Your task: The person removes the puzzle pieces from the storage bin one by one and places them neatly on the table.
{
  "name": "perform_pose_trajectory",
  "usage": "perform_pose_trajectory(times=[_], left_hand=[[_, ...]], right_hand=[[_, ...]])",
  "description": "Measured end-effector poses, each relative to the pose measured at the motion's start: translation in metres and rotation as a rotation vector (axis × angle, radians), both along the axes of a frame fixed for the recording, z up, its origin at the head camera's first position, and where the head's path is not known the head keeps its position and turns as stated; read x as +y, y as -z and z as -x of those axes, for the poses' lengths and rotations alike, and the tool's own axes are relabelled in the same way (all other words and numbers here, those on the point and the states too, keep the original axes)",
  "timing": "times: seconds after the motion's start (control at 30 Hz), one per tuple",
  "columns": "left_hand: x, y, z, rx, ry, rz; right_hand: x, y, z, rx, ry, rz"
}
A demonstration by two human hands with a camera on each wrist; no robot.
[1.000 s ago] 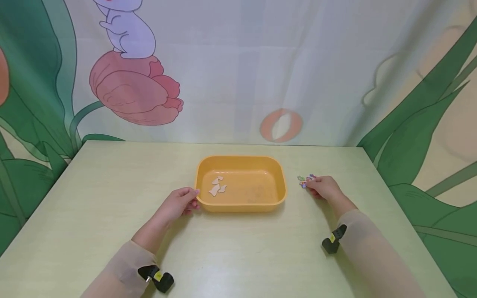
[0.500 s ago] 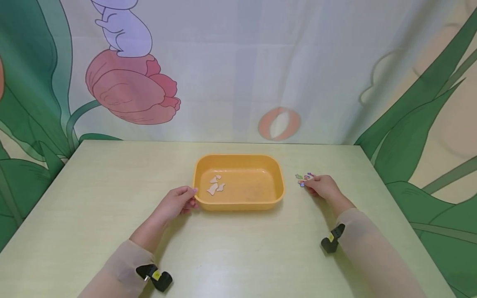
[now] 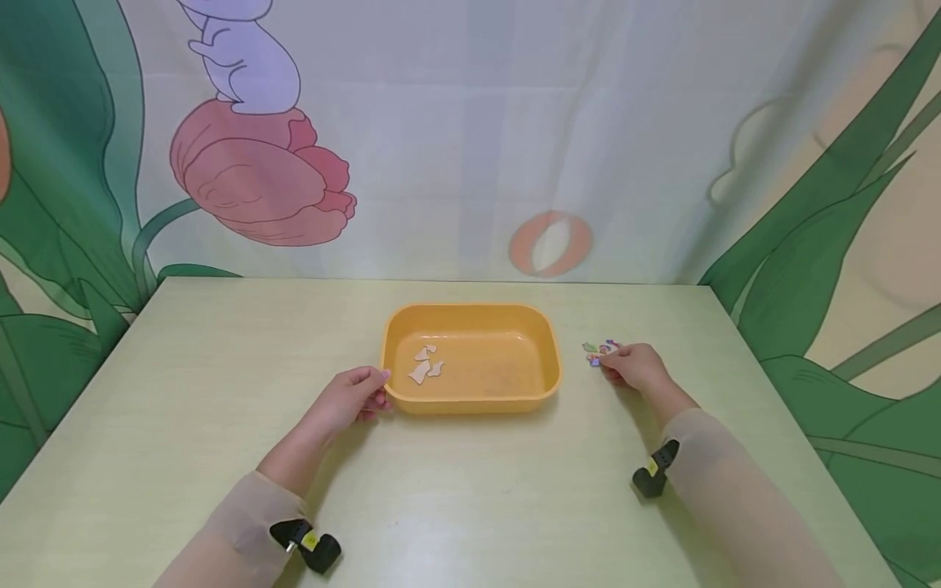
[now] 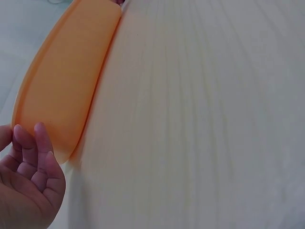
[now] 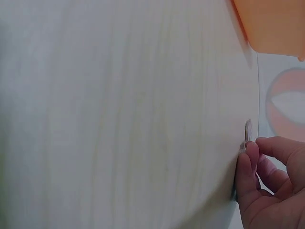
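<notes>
A shallow yellow-orange tray (image 3: 478, 406) stands on the table, with several small beige flat pieces (image 3: 419, 372) lying in its left part. My left hand (image 3: 349, 400) grips the tray's left front corner, thumb at the rim and curled fingers against the outer wall (image 4: 71, 81). To the right of the tray lie small flat colourful pieces (image 3: 590, 348) with irregular outlines. My right hand (image 3: 638, 367) is right at them, thumb and fingertips pinching a thin flat piece (image 5: 248, 130), seen edge-on in the right wrist view. The fingers partly hide the colourful pieces.
The pale wooden table (image 3: 470, 498) ends at the back against a printed curtain (image 3: 412, 147) with flowers and leaves. A small black camera (image 3: 312, 549) is strapped to the left sleeve, another black camera (image 3: 653, 474) to the right sleeve.
The head view has shifted slightly. Both hands stay in nearly the same places, the left at the tray and the right at the colourful pieces, with only slight motion of the right fingers.
</notes>
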State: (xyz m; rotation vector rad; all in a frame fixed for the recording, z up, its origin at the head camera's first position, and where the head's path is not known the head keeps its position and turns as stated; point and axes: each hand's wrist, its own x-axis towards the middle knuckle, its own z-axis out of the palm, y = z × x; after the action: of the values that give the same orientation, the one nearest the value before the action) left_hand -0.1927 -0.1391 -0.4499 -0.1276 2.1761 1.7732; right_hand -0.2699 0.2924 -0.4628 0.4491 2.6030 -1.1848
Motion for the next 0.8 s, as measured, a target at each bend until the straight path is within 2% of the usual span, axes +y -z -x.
perform_pose_trajectory(times=[0.13,0.37,0.6,0.8], left_hand=[[-0.001,-0.001,0.0,0.002,0.003,-0.002],[0.0,-0.003,0.001,-0.013,0.004,0.007],[0.0,-0.002,0.0,-0.009,0.001,0.004],[0.0,0.0,0.001,0.002,0.005,0.003]], right_hand=[[0.0,-0.002,-0.002,0.013,-0.021,-0.03],[-0.004,-0.019,-0.008,0.073,-0.018,-0.031],[-0.012,-0.032,-0.009,0.12,-0.046,0.061],[-0.029,-0.038,-0.008,0.188,-0.085,0.217]])
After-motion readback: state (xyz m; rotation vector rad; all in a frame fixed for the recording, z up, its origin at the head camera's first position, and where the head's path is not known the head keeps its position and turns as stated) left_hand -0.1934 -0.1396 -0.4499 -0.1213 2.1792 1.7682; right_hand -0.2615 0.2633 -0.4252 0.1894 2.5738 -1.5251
